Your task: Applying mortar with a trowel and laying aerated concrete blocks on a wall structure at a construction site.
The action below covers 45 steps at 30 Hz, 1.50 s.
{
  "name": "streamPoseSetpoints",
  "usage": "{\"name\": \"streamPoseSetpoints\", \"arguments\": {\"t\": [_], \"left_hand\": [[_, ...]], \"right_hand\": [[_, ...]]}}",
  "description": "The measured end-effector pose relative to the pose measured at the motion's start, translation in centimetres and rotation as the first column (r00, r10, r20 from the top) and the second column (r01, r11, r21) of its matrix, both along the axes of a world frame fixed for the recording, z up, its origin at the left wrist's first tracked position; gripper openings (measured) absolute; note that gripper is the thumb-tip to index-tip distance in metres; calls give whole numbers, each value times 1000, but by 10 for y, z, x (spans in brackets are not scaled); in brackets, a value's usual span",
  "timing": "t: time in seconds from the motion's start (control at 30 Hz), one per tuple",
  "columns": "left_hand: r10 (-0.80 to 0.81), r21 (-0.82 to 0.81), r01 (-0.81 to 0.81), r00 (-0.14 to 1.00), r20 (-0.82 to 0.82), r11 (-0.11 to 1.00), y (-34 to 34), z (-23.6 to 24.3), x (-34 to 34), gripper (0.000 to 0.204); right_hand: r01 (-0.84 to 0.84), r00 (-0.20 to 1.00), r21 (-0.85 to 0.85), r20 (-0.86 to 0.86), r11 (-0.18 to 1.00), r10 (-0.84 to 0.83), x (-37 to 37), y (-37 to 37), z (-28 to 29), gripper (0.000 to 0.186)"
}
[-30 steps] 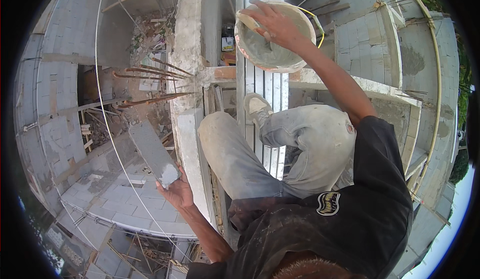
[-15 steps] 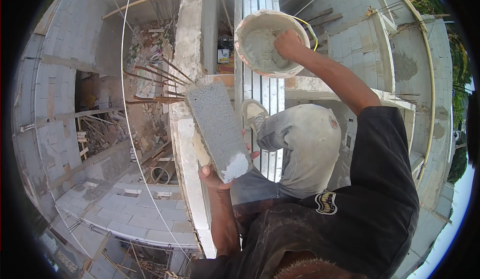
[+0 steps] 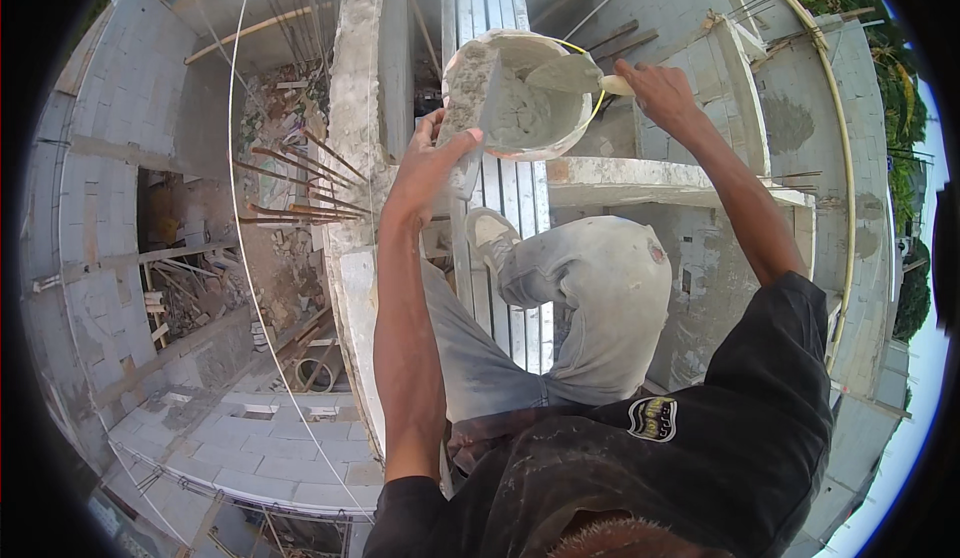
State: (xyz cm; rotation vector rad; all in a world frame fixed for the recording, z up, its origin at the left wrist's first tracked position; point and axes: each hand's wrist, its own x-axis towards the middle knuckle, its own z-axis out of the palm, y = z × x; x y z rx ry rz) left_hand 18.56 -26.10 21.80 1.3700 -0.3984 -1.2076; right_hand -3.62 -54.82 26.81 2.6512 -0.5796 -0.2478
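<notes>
My left hand (image 3: 432,163) grips a grey concrete block (image 3: 468,108), held upright against the near side of a white bucket (image 3: 560,138) of grey mortar. My right hand (image 3: 655,88) holds a trowel (image 3: 570,73) loaded with mortar over the bucket's mouth. The bucket rests on a light metal plank (image 3: 505,228) that runs away from me. My knees in grey trousers (image 3: 590,288) and one shoe (image 3: 490,238) sit on that plank, beside the top of a concrete wall (image 3: 355,158).
I am high up on a building under construction. A deep drop to the left shows block walls (image 3: 240,448), rusty rebar (image 3: 300,188) jutting from the wall, rubble and timber. A thin cable (image 3: 235,208) curves down. A concrete beam (image 3: 680,178) crosses on the right.
My left hand lifted the block from low on the left up to the bucket. My right hand left the bucket's rim and now holds the trowel with mortar.
</notes>
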Motion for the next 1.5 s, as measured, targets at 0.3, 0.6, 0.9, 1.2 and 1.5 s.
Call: {"name": "streamPoseSetpoints", "arguments": {"t": [0.3,0.6,0.9,1.2,1.5], "left_hand": [[-747,737,125,70,661,664,-154,4,10,31],[-795,810,155,-159,586,566,-215,-61,-3,32],[-775,777,138,-85,627,614,-197,-84,-5,34],[-328,194,265,782,530,945,-104,-51,41,53],[48,-259,-317,711,-701,912,-13,-94,17,81]], "right_hand": [[454,870,170,127,875,-476,13,54,-21,23],[549,709,379,260,745,-655,-8,66,-63,36],[541,667,487,248,685,-703,0,65,-59,46],[492,634,550,305,675,-710,-11,62,-41,42],[312,911,359,151,879,-385,33,48,-110,19]]}}
